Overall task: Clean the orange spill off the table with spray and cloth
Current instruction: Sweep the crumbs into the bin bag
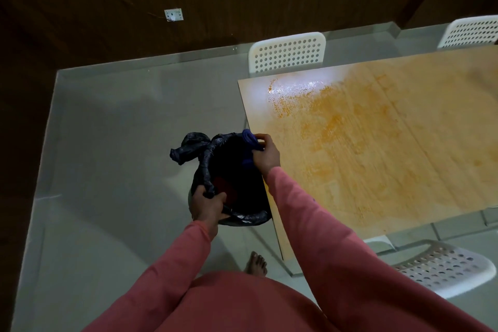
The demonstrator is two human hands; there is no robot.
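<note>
An orange spill (pixel 347 127) is smeared wide across the light wooden table (pixel 436 197), with a wet glare patch near the far left corner. My right hand (pixel 265 155) grips a bunched blue cloth (pixel 249 140) at the table's left edge, over the open mouth of a bin lined with a black bag (pixel 204 159). My left hand (pixel 206 203) clutches the near rim of that bag. No spray bottle is in view.
The bin stands on the grey tiled floor (pixel 113 143) just left of the table. White perforated chairs stand at the far side (pixel 287 52), far right (pixel 471 31) and near right (pixel 442 268). A bare foot (pixel 256 263) shows below. Dark wood walls lie behind.
</note>
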